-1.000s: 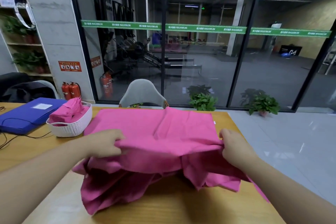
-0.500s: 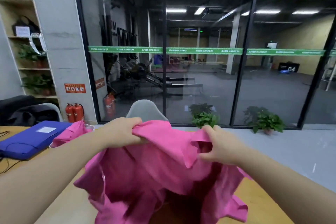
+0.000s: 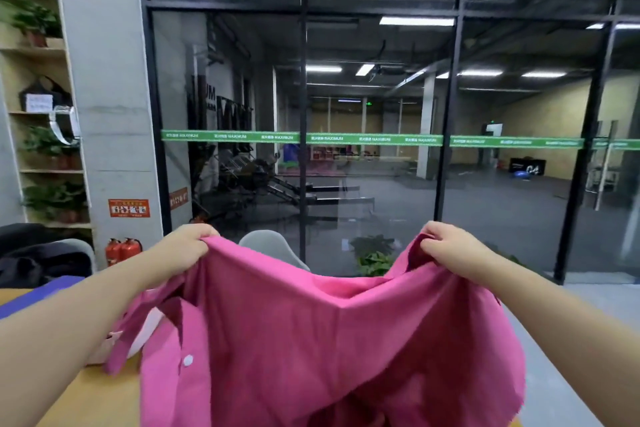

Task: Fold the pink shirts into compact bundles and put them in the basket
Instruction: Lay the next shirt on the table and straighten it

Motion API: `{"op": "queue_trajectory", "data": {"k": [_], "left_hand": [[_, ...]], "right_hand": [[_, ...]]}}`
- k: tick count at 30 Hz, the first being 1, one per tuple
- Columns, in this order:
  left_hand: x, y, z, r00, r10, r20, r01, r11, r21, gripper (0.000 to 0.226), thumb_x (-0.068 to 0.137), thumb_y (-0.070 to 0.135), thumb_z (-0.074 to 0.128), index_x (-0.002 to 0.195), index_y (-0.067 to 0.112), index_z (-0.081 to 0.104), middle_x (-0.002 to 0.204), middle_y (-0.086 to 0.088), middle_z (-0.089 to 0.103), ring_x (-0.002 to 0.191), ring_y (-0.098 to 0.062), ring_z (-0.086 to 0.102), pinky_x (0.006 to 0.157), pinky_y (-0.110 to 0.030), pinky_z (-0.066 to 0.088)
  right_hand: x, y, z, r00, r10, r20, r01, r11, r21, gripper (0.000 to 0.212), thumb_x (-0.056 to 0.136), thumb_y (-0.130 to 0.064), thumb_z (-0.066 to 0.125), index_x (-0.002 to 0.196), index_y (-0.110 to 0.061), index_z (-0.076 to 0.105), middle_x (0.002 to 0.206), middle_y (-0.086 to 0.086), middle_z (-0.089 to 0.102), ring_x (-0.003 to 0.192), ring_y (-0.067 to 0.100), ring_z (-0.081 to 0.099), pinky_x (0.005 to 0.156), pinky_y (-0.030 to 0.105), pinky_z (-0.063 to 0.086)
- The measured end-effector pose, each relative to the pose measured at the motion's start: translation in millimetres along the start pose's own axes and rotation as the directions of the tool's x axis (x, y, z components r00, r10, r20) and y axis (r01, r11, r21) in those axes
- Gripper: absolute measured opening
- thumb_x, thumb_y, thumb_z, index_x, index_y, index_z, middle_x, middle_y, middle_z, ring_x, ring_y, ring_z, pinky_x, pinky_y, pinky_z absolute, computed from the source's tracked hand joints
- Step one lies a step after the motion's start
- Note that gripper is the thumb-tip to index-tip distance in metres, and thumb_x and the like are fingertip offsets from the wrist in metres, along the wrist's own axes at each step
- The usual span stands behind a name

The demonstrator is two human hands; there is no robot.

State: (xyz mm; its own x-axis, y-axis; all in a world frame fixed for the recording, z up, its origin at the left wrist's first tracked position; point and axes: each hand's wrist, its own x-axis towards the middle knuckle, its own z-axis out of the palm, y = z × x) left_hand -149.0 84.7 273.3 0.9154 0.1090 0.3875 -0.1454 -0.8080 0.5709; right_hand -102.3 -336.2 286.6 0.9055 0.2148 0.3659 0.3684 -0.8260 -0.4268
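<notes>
Aloft, pink shirt (image 3: 311, 340) spread sideways, both hands' fingers (image 3: 194, 243) pinching.

Pink shirt (image 3: 311, 340): thin matt woven cloth, softly creased, with a small glossy white button (image 3: 188, 360). Table (image 3: 100, 399) beneath: smooth pale wood, faint sheen. Basket (image 3: 138, 340), barely showing: white plastic by the look of it. Behind, glossy glass wall (image 3: 381, 114) in matt black metal frames; rough grey concrete pillar (image 3: 110, 97).

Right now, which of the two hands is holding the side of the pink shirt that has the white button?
The left hand. Below its grip the pink shirt shows a white button; the side under the right hand shows none.
</notes>
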Motion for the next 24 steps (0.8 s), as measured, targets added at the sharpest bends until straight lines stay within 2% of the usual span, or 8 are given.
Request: {"op": "queue_trajectory", "data": {"k": [4,6,8,11,13,17,21,24], "left_hand": [[3,25,0,0.982,0.187,-0.021,-0.186,0.982,0.029,0.008,0.087,0.026,0.055,0.079,0.027,0.055,0.084,0.003,0.062,0.088,-0.020,0.058,0.079,-0.022,0.043],[-4,37,-12,0.951,0.239,0.196,-0.295,0.889,0.350,0.053,0.067,0.074,0.059,0.103,0.037,0.050,0.102,0.012,0.061,0.095,-0.014,0.058,0.086,-0.029,0.044],[-10,50,-22,0.886,0.243,0.395,-0.456,0.606,0.651,0.099,0.043,0.098,0.042,0.125,0.043,0.037,0.114,0.019,0.050,0.100,-0.011,0.057,0.082,-0.026,0.042],[0,48,-32,0.817,0.316,0.482,-0.547,0.162,0.821,0.063,0.078,0.078,0.035,0.128,0.039,0.038,0.114,0.010,0.048,0.101,-0.017,0.058,0.078,-0.031,0.042],[12,40,-41,0.877,0.330,0.349,-0.445,0.282,0.850,0.032,0.092,0.029,0.042,0.122,0.030,0.051,0.114,0.006,0.052,0.108,-0.017,0.057,0.085,-0.030,0.043],[28,32,-38,0.978,0.202,0.058,-0.210,0.929,0.305,0.030,0.086,-0.006,0.044,0.103,0.007,0.065,0.099,-0.005,0.064,0.101,-0.025,0.059,0.083,-0.029,0.042],[11,26,-21,0.981,0.191,0.012,-0.191,0.981,-0.015,0.010,0.082,0.010,0.054,0.083,0.020,0.053,0.082,0.000,0.059,0.085,-0.023,0.056,0.069,-0.027,0.041],[-13,25,-19,0.924,0.199,0.328,-0.314,0.883,0.348,0.058,0.060,0.072,0.067,0.099,0.036,0.045,0.093,0.015,0.060,0.086,-0.011,0.059,0.073,-0.029,0.044]], "right_hand": [[-12,-13,-1,0.966,-0.141,0.218,0.240,0.803,-0.545,0.062,0.073,-0.064,0.059,0.128,-0.044,0.038,0.104,-0.001,0.039,0.099,0.023,0.054,0.082,0.031,0.044],[-13,-17,-9,0.953,-0.194,0.232,0.302,0.658,-0.690,0.066,0.077,-0.069,0.053,0.137,-0.050,0.031,0.106,0.001,0.035,0.101,0.023,0.056,0.076,0.030,0.043],[-13,-19,-21,0.952,-0.191,0.238,0.302,0.684,-0.664,0.076,0.069,-0.088,0.029,0.137,-0.055,0.031,0.103,-0.002,0.032,0.100,0.021,0.058,0.077,0.030,0.043],[-18,-19,-36,0.939,-0.278,0.203,0.344,0.734,-0.585,0.110,0.043,-0.097,-0.016,0.134,-0.059,0.033,0.099,-0.006,0.031,0.096,0.014,0.056,0.072,0.025,0.037],[-26,-23,-35,0.932,-0.304,0.199,0.358,0.677,-0.643,0.091,0.059,-0.091,-0.003,0.133,-0.056,0.037,0.101,-0.005,0.031,0.095,0.013,0.055,0.069,0.025,0.034],[-25,-11,-15,0.959,-0.238,0.152,0.269,0.599,-0.754,0.027,0.087,-0.021,0.046,0.112,-0.022,0.056,0.113,0.003,0.042,0.105,0.022,0.049,0.080,0.029,0.042],[-17,-2,-10,0.998,-0.005,-0.067,-0.014,0.961,-0.276,0.033,0.075,0.010,0.038,0.072,-0.021,0.049,0.085,0.007,0.057,0.088,0.029,0.055,0.070,0.032,0.039],[-19,-2,-7,0.980,0.072,-0.185,-0.061,0.996,0.065,0.033,0.073,0.011,0.038,0.069,-0.020,0.051,0.075,0.007,0.061,0.080,0.029,0.055,0.063,0.032,0.038]]}}
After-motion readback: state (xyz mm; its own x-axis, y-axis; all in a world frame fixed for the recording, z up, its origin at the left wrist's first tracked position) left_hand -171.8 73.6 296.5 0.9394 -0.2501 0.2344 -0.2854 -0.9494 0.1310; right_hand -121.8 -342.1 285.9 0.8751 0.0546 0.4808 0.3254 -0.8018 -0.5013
